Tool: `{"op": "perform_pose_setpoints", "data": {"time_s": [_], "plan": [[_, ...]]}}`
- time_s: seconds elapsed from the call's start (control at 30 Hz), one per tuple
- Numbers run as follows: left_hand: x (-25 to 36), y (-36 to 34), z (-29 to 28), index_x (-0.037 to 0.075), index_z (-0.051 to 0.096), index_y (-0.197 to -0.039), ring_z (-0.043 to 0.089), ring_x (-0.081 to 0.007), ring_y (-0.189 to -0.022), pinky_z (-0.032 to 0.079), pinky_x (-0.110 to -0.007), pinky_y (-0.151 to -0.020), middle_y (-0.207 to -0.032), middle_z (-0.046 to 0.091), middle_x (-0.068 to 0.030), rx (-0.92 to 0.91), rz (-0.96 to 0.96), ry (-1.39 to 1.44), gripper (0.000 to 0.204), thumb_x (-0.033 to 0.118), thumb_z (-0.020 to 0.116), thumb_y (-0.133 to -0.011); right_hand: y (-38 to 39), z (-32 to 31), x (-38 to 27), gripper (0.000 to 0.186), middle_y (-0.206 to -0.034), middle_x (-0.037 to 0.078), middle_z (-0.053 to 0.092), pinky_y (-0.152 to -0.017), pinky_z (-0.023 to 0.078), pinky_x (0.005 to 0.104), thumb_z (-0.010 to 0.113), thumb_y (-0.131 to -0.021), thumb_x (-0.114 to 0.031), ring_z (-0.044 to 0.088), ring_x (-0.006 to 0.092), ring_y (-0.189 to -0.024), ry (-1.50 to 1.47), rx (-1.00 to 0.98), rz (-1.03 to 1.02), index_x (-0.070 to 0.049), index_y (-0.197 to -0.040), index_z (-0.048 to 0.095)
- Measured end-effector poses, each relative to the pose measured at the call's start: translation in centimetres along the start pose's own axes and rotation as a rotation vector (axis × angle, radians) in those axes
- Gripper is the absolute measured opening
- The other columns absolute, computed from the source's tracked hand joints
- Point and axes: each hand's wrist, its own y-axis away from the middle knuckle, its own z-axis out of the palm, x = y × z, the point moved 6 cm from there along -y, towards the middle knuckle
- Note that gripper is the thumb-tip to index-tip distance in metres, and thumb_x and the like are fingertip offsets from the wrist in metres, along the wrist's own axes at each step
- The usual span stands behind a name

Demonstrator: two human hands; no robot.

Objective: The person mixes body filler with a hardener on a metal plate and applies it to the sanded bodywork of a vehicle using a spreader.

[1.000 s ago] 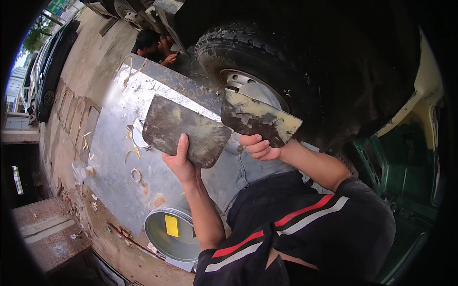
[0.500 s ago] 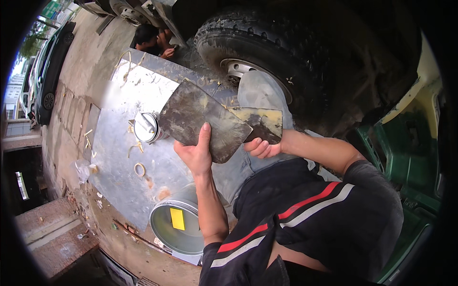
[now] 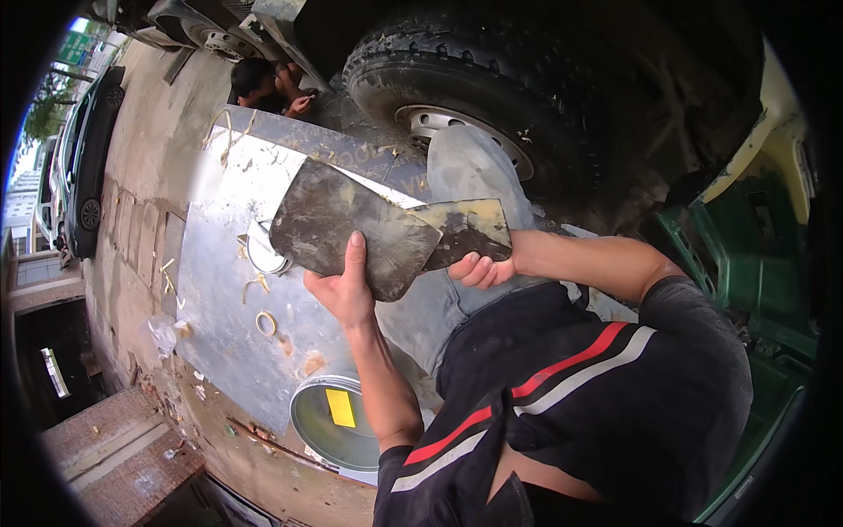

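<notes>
Currently outdoors, overlap observed

Dark car (image 3: 86,184) at left; grey sheet (image 3: 215,294) on ground, bucket (image 3: 318,437) by its near edge; left hand (image 3: 344,297) clamped on larger smeared plate (image 3: 338,220), above sheet; right hand (image 3: 481,270) clamped on smaller plate (image 3: 479,224); tyre (image 3: 492,88) beyond. Versus first frame: larger plate covers more of smaller plate's left end

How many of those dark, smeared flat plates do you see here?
2: the dark plate in the left hand, and the yellow-smeared plate in the right hand, partly behind the first. Others could be hidden.
</notes>
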Motion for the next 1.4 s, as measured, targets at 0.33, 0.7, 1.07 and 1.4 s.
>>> {"op": "perform_pose_setpoints", "data": {"time_s": [0.33, 0.7, 1.07, 1.4], "plan": [[-4.5, 1.6, 0.3, -0.005, 0.051, -0.127, 0.064, -0.0248, -0.104, 0.053, -0.038, -0.091, -0.12, 0.061, -0.0157, -0.009, -0.23, 0.432, 0.045, 0.0, 0.069, -0.086, -0.4, 2.8, -0.5, 0.048, -0.087, 0.016, 0.061, -0.041, 0.036, 0.0235, 0.041, -0.096, -0.045, 0.046, 0.0112, -0.052, 0.027, -0.001, 0.025, -0.002, -0.112, 0.055], [-5.1, 1.5, 0.9, -0.007, 0.048, -0.129, 0.065, -0.027, -0.102, 0.057, -0.041, -0.087, -0.119, 0.061, -0.0178, 0.27, -0.2, 0.553, 0.039, -0.001, 0.06, -0.092, -0.2, 6.4, -2.9, 0.045, -0.134, 0.008, 0.054, -0.086, 0.054, 0.036, 0.048, -0.104, -0.031, 0.056, 0.0185, -0.118, 0.992, 0.48, -1.079, -0.008, -0.142, 0.04], [-3.3, 1.5, 0.9, -0.008, 0.05, -0.125, 0.066, -0.0257, -0.098, 0.058, -0.039, -0.085, -0.117, 0.062, -0.0189, 0.334, -0.165, 0.387, 0.038, -0.003, 0.063, -0.09, 2.6, 10.5, -6.0, 0.047, -0.133, 0.01, 0.051, -0.077, 0.063, 0.0358, 0.051, -0.1, -0.01, 0.061, 0.0183, -0.111, 0.987, 0.504, -1.478, -0.007, -0.142, 0.029], [-2.3, 0.9, 0.7, -0.008, 0.054, -0.121, 0.066, -0.0234, -0.096, 0.055, -0.036, -0.085, -0.112, 0.064, -0.017, 0.388, -0.107, 0.212, 0.037, -0.008, 0.064, -0.086, 2.9, 11.1, -4.6, 0.034, -0.128, 0.009, 0.058, -0.097, 0.044, 0.03, 0.056, -0.097, -0.003, 0.057, 0.0159, -0.111, 1.425, 0.596, -1.579, 0.002, -0.131, 0.051]]}}
